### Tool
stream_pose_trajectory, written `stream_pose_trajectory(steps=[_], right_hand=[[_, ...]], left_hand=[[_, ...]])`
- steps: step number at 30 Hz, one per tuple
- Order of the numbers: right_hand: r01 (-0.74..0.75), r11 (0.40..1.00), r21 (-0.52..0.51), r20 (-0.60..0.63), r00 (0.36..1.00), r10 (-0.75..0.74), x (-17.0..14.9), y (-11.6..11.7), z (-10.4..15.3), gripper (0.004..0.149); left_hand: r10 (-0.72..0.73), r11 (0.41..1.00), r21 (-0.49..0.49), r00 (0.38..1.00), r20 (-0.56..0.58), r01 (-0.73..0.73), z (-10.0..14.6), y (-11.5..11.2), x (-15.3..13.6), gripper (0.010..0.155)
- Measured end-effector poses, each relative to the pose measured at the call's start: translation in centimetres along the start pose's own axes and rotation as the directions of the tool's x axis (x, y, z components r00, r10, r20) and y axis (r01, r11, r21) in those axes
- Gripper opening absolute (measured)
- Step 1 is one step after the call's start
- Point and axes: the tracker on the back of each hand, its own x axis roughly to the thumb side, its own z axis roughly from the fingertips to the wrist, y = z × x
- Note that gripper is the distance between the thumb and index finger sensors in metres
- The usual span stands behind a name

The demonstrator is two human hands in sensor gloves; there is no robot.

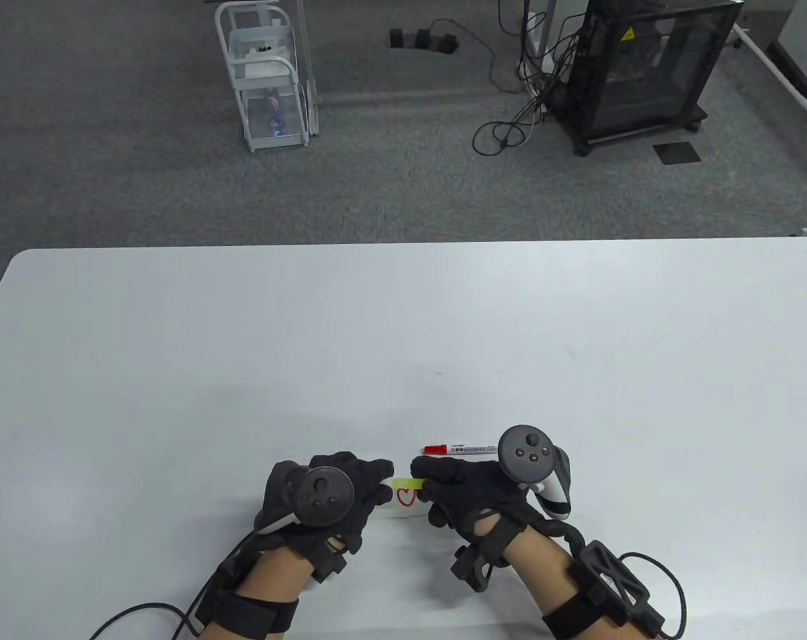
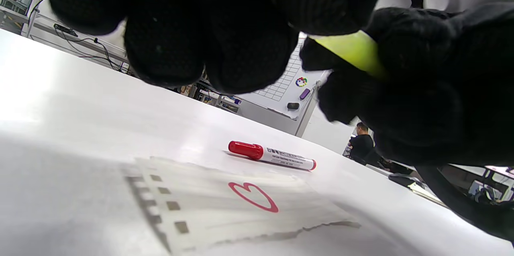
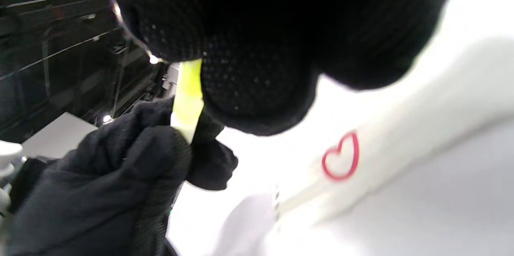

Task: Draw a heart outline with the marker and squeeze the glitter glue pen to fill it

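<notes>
A yellow-green glitter glue pen (image 1: 408, 483) is held level between both hands, just above a small torn sheet of paper (image 1: 403, 510) that bears a red heart outline (image 1: 407, 497). My left hand (image 1: 376, 483) pinches the pen's left end and my right hand (image 1: 433, 477) grips its right end. In the left wrist view the pen (image 2: 353, 53) runs from my left fingers (image 2: 209, 27) into the right hand (image 2: 421, 87), with the heart (image 2: 253, 195) below. In the right wrist view the pen (image 3: 188, 99) reaches the left hand (image 3: 120, 175). The capped red marker (image 1: 460, 449) lies just beyond my right hand.
The white table (image 1: 243, 347) stretches far beyond the hands to its far edge. Past that edge, on the grey carpet, stand a white wire cart (image 1: 270, 80) and a black cabinet (image 1: 643, 67) with loose cables. A person (image 2: 361, 143) stands far off in the left wrist view.
</notes>
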Motion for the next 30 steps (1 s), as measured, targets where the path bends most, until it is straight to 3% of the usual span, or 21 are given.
stream_pose_trajectory(steps=[1,3,5,7,10,13,15,18,22,27,30], right_hand=[[0.035,0.999,0.01,0.021,0.999,-0.036,-0.1,0.0,0.0,0.05],[0.194,0.979,0.055,-0.039,0.981,-0.192,-0.6,0.4,0.0,0.072],[0.262,0.964,0.037,-0.107,0.961,-0.257,-1.2,0.4,0.2,0.075],[0.164,0.985,-0.055,-0.134,0.976,-0.17,-1.4,0.3,0.2,0.068],[0.167,0.984,0.063,-0.127,0.979,-0.159,-1.0,0.6,-0.1,0.058],[0.077,0.997,-0.007,-0.051,0.996,-0.078,-0.2,0.3,-0.1,0.049],[0.009,1.0,-0.015,-0.025,1.0,-0.009,0.1,0.2,-0.2,0.053],[0.083,0.995,0.06,-0.092,0.993,-0.077,-0.3,0.6,-0.5,0.066],[-0.051,0.995,0.086,-0.029,0.998,0.054,-0.1,0.8,-0.8,0.053],[-0.247,0.967,-0.059,0.04,0.967,0.25,0.9,-0.2,-0.2,0.05],[-0.354,0.933,-0.058,0.017,0.935,0.355,0.1,-0.1,-0.3,0.05]], left_hand=[[0.004,1.0,0.006,1.0,-0.004,-0.004,0.0,0.1,-0.1,0.05],[0.006,1.0,0.011,1.0,-0.004,-0.006,0.0,0.2,-0.1,0.05],[0.0,1.0,0.009,1.0,-0.002,0.0,0.1,0.2,-0.1,0.05],[-0.004,1.0,0.012,1.0,-0.006,0.004,0.1,0.2,0.0,0.05],[-0.02,1.0,0.009,1.0,-0.008,0.02,0.1,0.1,0.0,0.05],[-0.002,1.0,0.001,1.0,0.0,0.002,0.2,0.1,-0.1,0.05],[-0.008,1.0,0.002,1.0,0.001,0.008,0.2,0.1,-0.1,0.05],[0.0,1.0,0.006,1.0,0.008,0.0,0.2,0.1,-0.1,0.05],[-0.02,1.0,-0.015,1.0,0.008,0.021,0.2,0.0,-0.2,0.05],[-0.109,0.993,-0.047,0.993,-0.042,0.107,0.4,0.3,-1.0,0.05],[-0.121,0.989,-0.092,0.992,-0.046,0.116,0.5,0.3,-1.1,0.049]])
